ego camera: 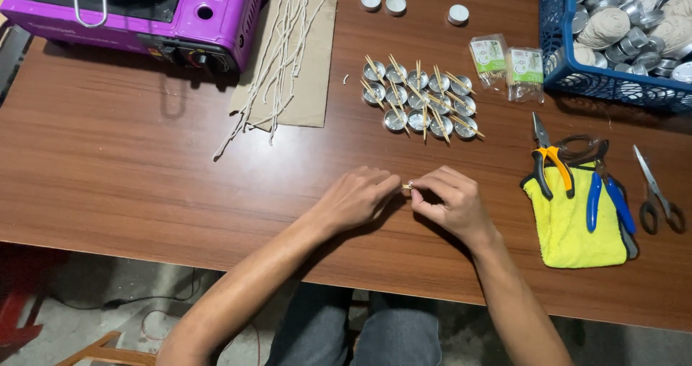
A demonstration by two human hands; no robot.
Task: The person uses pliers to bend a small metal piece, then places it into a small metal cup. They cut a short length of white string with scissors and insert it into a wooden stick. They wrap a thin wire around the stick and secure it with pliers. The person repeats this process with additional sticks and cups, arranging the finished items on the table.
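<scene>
Left hand point(355, 197) and right hand point(450, 202) together at mid-table, fingertips pinching a small pale piece point(408, 186) between them, too small to identify; both hands closed on it, held just over the table point(130, 179) near the front edge. Forearms crossing that front edge from below.

Open wood to the left of the hands, wide and bare as far as the table's left edge. Less room to the right: yellow cloth point(573, 229) near the front edge, carrying orange-handled pliers point(551, 161) and blue-handled pliers point(605, 200); scissors point(657, 193) just beyond, near the right edge.

Behind the hands, well apart, a cluster of metal cups point(418, 103) with sticks across them. Further back, three white candles point(393, 4), two small packets point(508, 63), and a blue basket point(569, 56) of cups and string balls at the far right corner. Far left corner taken by a purple stove point(144, 9); beside it cardboard point(310, 78) strewn with pale wicks point(277, 56), some trailing onto the wood.

Brown wood-grain tabletop. Grey concrete floor below the front edge, a cable lying on it.
</scene>
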